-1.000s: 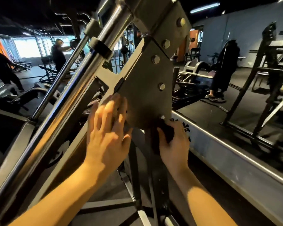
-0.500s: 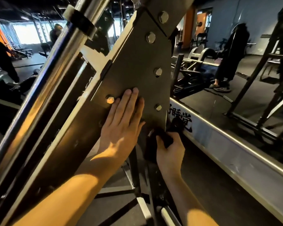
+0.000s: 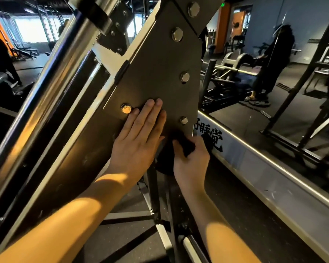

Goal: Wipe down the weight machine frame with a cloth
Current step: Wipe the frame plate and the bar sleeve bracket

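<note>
A slanted grey steel plate [image 3: 156,73] with several bolts is part of the weight machine frame and fills the middle of the view. My left hand [image 3: 139,137] lies flat on the plate's lower part with straight fingers, beside a shiny bolt [image 3: 126,108]. My right hand [image 3: 191,160] grips a dark cloth [image 3: 184,143] against the plate's bottom corner. Much of the cloth is hidden behind my fingers and the plate's edge.
A chrome guide rod [image 3: 51,76] runs diagonally on the left. A low grey beam [image 3: 264,168] with black lettering crosses the right side. Floor struts [image 3: 160,224] sit below my hands. People stand at the far left [image 3: 0,57] and the right [image 3: 272,65] among other machines.
The view has dropped and moved closer to the plate. My left hand slid from the plate's left edge onto its face beside the bolt. My right hand stays with the cloth at the bottom corner.
</note>
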Demonstrator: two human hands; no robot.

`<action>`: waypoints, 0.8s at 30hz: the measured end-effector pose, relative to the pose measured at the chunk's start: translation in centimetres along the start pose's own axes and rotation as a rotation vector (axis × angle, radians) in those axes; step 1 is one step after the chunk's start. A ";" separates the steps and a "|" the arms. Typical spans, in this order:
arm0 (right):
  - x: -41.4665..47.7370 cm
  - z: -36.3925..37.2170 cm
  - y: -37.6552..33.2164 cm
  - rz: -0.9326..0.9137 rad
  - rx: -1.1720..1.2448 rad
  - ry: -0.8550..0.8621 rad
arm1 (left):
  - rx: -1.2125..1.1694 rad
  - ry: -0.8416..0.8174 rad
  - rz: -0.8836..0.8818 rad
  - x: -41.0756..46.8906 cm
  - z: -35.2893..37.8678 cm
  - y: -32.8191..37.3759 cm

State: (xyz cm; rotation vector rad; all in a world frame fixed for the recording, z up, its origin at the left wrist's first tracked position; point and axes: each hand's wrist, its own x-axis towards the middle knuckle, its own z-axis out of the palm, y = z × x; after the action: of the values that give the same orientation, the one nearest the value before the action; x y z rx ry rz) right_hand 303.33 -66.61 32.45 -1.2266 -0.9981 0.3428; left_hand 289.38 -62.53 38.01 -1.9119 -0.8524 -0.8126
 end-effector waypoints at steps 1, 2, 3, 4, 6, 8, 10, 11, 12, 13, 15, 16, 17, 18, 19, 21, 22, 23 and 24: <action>0.3 0.2 -0.2 -0.052 0.018 0.007 | -0.006 -0.001 -0.001 0.0 -0.1 0.0; 0.0 0.3 0.2 -0.061 0.030 0.008 | -0.005 0.002 0.003 0.1 -0.1 -0.1; -0.7 0.1 1.6 -0.020 0.028 0.006 | 0.004 0.007 0.009 0.1 -0.1 -0.1; -1.7 -0.3 3.5 0.072 0.009 -0.005 | 0.016 0.009 0.013 0.1 -0.1 -0.2; -4.1 -1.3 6.5 0.320 -0.071 -0.031 | 0.033 0.003 0.019 0.0 -0.1 -0.2; -4.5 -1.5 7.0 0.396 -0.134 -0.033 | 0.040 0.006 0.021 -0.1 -0.1 -0.1; -2.7 -0.7 4.3 0.217 -0.082 -0.012 | 0.040 0.008 0.018 -0.1 -0.1 -0.1; -1.7 -0.2 2.4 0.093 -0.034 0.000 | 0.042 0.009 0.017 -0.1 -0.1 -0.1; -0.7 0.3 0.9 -0.018 0.012 0.001 | 0.041 0.012 0.014 -0.1 -0.1 -0.1; -0.2 0.7 0.2 -0.098 0.045 -0.007 | 0.037 0.013 0.010 -0.1 -0.1 -0.1; -1.0 0.7 1.4 -0.100 0.038 -0.036 | 0.026 0.000 0.004 -0.1 -0.3 0.0; -2.2 0.4 3.4 -0.019 -0.013 -0.062 | 0.032 -0.007 0.001 -0.1 -0.3 0.0; -3.5 -0.1 5.6 0.102 -0.081 -0.092 | 0.037 -0.013 -0.002 0.0 -0.4 -0.1; -4.8 -0.7 7.7 0.242 -0.148 -0.111 | 0.033 -0.019 -0.004 0.0 -0.4 0.0; -5.6 -1.3 9.2 0.374 -0.203 -0.125 | 0.024 -0.020 -0.004 0.1 -0.5 0.0; -5.5 -2.1 10.1 0.498 -0.259 -0.147 | 0.008 -0.024 -0.004 0.0 -0.6 0.1; -4.7 -2.1 9.3 0.468 -0.253 -0.133 | -0.010 -0.027 -0.007 -0.1 -0.7 0.2; -3.8 -2.1 8.1 0.399 -0.221 -0.111 | -0.040 -0.026 -0.011 -0.3 -0.7 0.3; -2.8 -1.9 6.5 0.308 -0.171 -0.086 | -0.084 -0.015 -0.008 -0.6 -0.6 0.6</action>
State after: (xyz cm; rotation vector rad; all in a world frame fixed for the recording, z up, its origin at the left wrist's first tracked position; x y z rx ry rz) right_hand 305.05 -67.46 25.36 -1.5367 -0.9253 0.5634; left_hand 289.40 -63.48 37.49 -1.9913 -0.8474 -0.8514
